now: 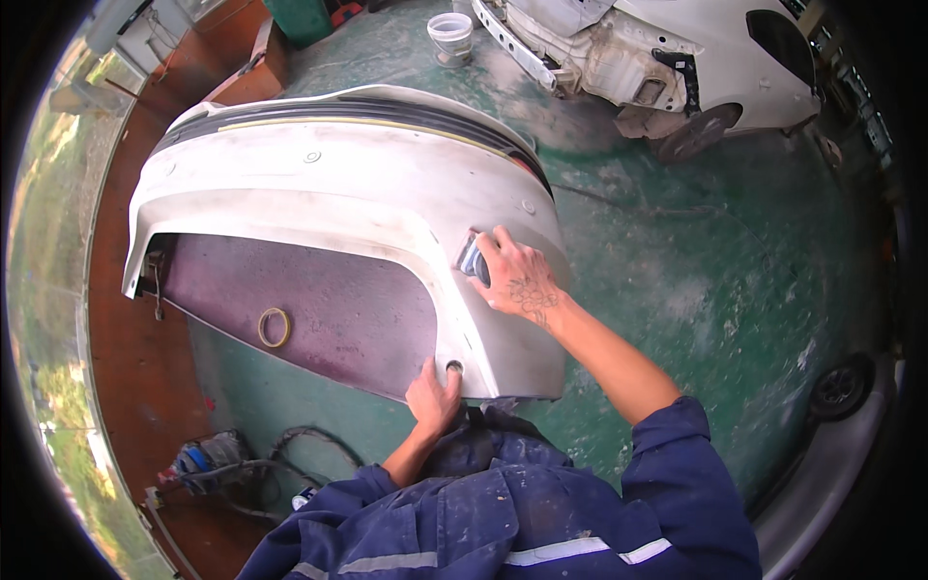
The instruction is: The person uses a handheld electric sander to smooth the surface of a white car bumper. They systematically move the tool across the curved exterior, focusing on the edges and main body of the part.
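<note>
Bumper [290, 188], white with dull smudges, is lying over a purplish surface [338, 290] in front of the person, its broad opening facing them. As a thin moulded shell it is probably handling light for its size, flexing along the narrow ends while the curved crown is giving stiffness; its smooth face is likely offering fingers little purchase, so the edges beside the opening are looking like the surest hold. The right hand [522, 278] is grasping a small grey-blue block [471, 257] against the right-hand face. The left hand [432, 398] is touching the near lower edge beside a round hole [454, 364]; how tightly it is gripping cannot be told. A tape roll [261, 331] is lying on the purplish surface; beyond, a white bucket [450, 46] and a partly stripped white car [715, 53] are standing on the green floor [638, 261].
</note>
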Action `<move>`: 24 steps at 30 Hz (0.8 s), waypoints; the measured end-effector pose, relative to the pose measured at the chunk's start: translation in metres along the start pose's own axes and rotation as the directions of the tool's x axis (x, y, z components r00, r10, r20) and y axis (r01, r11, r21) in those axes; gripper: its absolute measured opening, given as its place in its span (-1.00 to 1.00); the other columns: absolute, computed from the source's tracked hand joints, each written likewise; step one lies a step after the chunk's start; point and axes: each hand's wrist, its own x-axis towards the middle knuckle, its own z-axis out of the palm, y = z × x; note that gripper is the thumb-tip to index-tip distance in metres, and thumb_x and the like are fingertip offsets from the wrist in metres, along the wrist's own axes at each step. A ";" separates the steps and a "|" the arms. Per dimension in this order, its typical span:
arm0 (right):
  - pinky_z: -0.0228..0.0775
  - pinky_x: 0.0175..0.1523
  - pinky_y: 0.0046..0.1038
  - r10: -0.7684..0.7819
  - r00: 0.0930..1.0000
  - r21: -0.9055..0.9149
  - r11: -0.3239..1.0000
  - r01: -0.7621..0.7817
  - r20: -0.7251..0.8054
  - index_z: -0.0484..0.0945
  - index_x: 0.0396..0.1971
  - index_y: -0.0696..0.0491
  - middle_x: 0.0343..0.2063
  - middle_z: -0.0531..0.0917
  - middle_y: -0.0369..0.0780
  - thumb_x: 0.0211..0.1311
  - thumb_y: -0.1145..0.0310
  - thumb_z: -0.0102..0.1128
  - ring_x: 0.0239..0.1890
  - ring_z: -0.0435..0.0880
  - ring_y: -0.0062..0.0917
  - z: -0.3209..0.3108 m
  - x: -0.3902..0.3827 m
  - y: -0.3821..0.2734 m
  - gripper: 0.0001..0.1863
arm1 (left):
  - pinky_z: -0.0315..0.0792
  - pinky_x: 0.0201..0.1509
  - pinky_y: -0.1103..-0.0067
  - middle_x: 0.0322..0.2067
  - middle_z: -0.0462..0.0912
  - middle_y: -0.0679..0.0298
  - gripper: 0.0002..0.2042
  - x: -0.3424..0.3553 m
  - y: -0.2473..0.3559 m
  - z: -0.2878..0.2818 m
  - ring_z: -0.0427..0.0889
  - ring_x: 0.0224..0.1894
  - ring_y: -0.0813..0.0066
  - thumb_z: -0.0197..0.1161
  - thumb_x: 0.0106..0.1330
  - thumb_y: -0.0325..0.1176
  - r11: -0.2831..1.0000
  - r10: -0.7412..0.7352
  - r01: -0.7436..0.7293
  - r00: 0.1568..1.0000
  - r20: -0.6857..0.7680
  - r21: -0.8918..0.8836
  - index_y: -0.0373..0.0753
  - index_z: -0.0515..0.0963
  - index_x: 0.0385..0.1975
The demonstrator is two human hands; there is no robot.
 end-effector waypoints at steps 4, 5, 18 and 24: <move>0.67 -0.12 -0.01 0.054 0.998 0.008 0.999 -0.054 -0.039 0.43 0.14 0.11 -0.05 0.53 0.02 0.13 0.22 0.53 -0.18 0.75 0.04 0.010 -0.019 0.014 -0.37 | 0.50 -0.11 -0.01 -0.37 0.70 -0.25 -0.61 -0.001 0.000 0.000 0.69 -0.26 -0.36 0.22 0.34 -0.09 1.000 0.008 -0.009 1.000 -0.028 -0.030 -0.34 0.61 -0.11; 0.67 -0.12 -0.01 0.073 0.996 0.001 0.997 -0.073 -0.047 0.43 0.13 0.11 -0.06 0.53 0.02 0.12 0.22 0.53 -0.18 0.75 0.05 0.012 -0.029 0.022 -0.36 | 0.50 -0.12 -0.01 -0.38 0.70 -0.25 -0.61 0.000 0.001 0.001 0.69 -0.26 -0.37 0.22 0.34 -0.09 1.000 0.010 -0.010 1.000 -0.023 -0.021 -0.34 0.61 -0.12; 0.70 -0.20 -0.04 0.060 0.996 -0.043 0.997 -0.063 -0.065 0.39 0.08 0.13 -0.04 0.52 0.04 0.16 0.24 0.52 -0.25 0.78 0.01 0.010 -0.019 0.019 -0.40 | 0.49 -0.13 0.00 -0.38 0.69 -0.25 -0.63 -0.003 0.004 0.001 0.68 -0.26 -0.36 0.23 0.32 -0.10 1.000 -0.012 0.013 0.999 -0.052 0.023 -0.35 0.62 -0.17; 0.71 -0.21 -0.05 0.078 0.989 -0.059 0.995 -0.086 -0.124 0.37 0.13 0.12 -0.01 0.50 0.02 0.16 0.27 0.53 -0.25 0.78 -0.01 0.008 0.011 0.012 -0.37 | 0.49 -0.17 -0.03 -0.45 0.67 -0.26 -0.59 -0.002 -0.003 0.004 0.67 -0.32 -0.38 0.25 0.32 -0.03 1.000 0.005 -0.006 0.995 -0.096 -0.012 -0.34 0.60 -0.19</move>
